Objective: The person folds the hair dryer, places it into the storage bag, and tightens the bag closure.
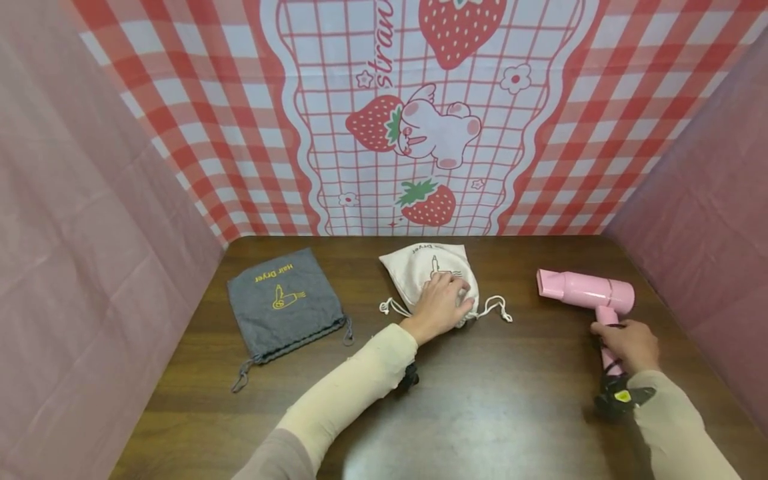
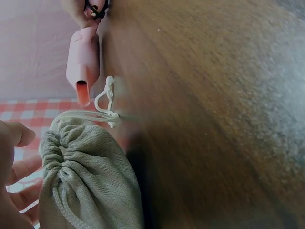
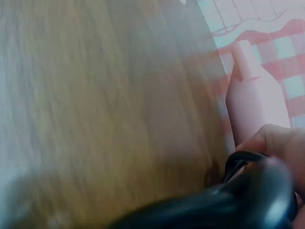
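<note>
The left hand, fingers loosely parted, is seemingly preparing to grasp the white pouch, far centre; the right hand is gripping the pink dryer at right. Closing the left fingers seems needed next.

Table: brown wood grain, glossy, pale glare near front middle. On it: grey bag at left, flat, yellow print up, mouth edge toward front, grey cords trailing from both ends of that edge. White bag back middle, mouth gathered, white cords out either side. Dryer at right; can't tell if it touches.
</note>
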`<act>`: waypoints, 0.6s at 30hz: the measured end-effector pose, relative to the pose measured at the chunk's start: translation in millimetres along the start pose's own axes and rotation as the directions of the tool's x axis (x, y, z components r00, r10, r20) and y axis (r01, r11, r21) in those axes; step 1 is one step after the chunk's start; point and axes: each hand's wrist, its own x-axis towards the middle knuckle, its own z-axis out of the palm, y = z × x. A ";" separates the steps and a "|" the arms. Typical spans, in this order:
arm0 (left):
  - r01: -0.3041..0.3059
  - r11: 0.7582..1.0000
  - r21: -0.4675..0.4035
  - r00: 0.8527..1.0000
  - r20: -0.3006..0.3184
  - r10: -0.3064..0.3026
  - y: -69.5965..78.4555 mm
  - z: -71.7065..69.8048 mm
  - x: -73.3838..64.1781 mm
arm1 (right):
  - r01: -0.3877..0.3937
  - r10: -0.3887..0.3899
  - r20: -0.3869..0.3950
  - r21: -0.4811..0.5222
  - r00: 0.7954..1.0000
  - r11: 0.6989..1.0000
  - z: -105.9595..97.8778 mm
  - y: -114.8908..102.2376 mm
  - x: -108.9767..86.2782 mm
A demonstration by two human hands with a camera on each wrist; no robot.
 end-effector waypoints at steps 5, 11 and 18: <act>0.006 1.000 -0.019 1.000 0.010 -0.006 1.7 -2.1 2.4 | 0.064 -0.063 -0.018 0.037 0.998 0.997 5.8 -15.7 -5.5; 0.041 0.996 -0.081 0.998 -0.040 -0.045 1.7 -5.2 4.3 | 0.148 -0.147 -0.019 0.081 0.989 0.986 7.9 -39.0 -15.5; 0.104 0.973 -0.204 0.993 -0.025 -0.112 2.0 -7.9 7.0 | 0.236 -0.237 -0.002 0.125 0.971 0.964 14.6 -58.5 -28.8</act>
